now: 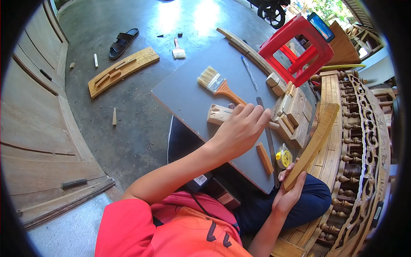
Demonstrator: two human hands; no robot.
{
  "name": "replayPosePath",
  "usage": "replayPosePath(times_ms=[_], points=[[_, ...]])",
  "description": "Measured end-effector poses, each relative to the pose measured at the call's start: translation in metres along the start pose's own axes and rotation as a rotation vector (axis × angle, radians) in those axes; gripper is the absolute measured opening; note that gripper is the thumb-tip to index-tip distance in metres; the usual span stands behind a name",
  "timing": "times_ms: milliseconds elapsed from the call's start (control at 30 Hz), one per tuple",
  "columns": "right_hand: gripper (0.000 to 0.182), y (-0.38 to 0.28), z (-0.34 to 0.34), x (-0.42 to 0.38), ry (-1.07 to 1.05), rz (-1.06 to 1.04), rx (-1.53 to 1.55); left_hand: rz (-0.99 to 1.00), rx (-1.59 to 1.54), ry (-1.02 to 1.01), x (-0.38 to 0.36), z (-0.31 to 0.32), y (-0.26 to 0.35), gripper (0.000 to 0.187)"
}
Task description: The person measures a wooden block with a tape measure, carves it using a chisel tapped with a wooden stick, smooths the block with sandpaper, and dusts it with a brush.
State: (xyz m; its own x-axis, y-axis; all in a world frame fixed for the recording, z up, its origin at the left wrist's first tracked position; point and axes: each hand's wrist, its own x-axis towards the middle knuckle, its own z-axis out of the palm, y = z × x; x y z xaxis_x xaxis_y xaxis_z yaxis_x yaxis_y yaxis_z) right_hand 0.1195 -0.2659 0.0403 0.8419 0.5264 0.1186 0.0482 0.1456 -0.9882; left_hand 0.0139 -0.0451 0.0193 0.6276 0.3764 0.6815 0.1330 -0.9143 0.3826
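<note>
My left hand [240, 130] reaches over a grey board [192, 98] and closes its fingers on a pale wooden block [219, 114] with a notched end that lies on the board. My right hand [289, 192] grips the lower end of a long curved wooden slat [316, 139], held tilted up to the right over my lap. Between the hands lie a small orange-brown wooden stick [264, 158], a yellow tape measure [283, 157] and a long dark metal file [269, 137].
A wide paintbrush [216, 83] and a pen [249, 73] lie on the board, beside a pile of wooden blocks [294, 112]. A red plastic stool [299, 47] stands behind. A carved spindle railing [357, 141] runs along the right. On the floor: plank [122, 70], sandal [123, 42], small brush [178, 51].
</note>
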Motion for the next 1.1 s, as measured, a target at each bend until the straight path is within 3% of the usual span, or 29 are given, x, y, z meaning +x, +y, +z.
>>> replayPosePath(times_ms=[167, 433, 1100], points=[[0.045, 0.002, 0.007, -0.002, -0.047, 0.027, 0.013, -0.051, 0.012, 0.122, 0.004, 0.003, -0.003, 0.034], [0.043, 0.003, 0.013, -0.006, -0.079, 0.037, -0.039, -0.067, 0.001, 0.132, 0.003, 0.009, -0.010, 0.018], [0.043, 0.002, 0.009, -0.011, -0.081, 0.019, -0.108, -0.105, -0.004, 0.198, 0.008, 0.013, -0.013, 0.018]])
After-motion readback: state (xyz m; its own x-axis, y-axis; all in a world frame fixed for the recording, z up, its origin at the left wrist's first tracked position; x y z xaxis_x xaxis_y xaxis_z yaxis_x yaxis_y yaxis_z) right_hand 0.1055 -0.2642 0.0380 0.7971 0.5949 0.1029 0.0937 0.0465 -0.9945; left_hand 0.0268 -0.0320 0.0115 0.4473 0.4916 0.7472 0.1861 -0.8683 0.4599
